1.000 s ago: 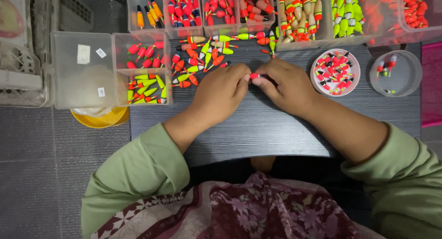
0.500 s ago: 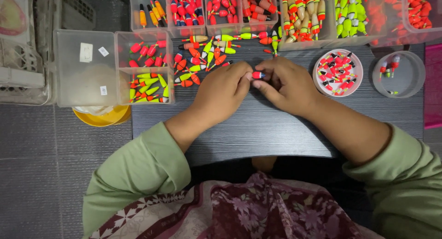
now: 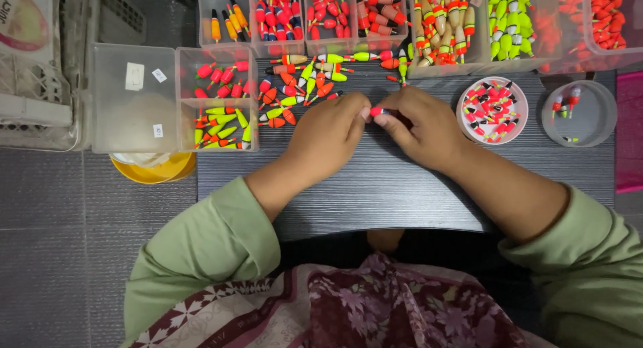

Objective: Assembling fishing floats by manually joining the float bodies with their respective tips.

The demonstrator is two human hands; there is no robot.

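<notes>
Over the dark ribbed tabletop [image 3: 402,187], the left hand [image 3: 328,133] and right hand [image 3: 422,127] meet fingertip to fingertip, both pinching a small red and white fishing float [image 3: 377,111]. Just behind them lies a loose heap of red, orange and green floats [image 3: 301,93], and just right of the right hand stands a round white bowl [image 3: 492,110] of small floats.

Bare dark table [image 3: 402,187] nearside; loose floats [image 3: 301,87] crowd beyond.
</notes>
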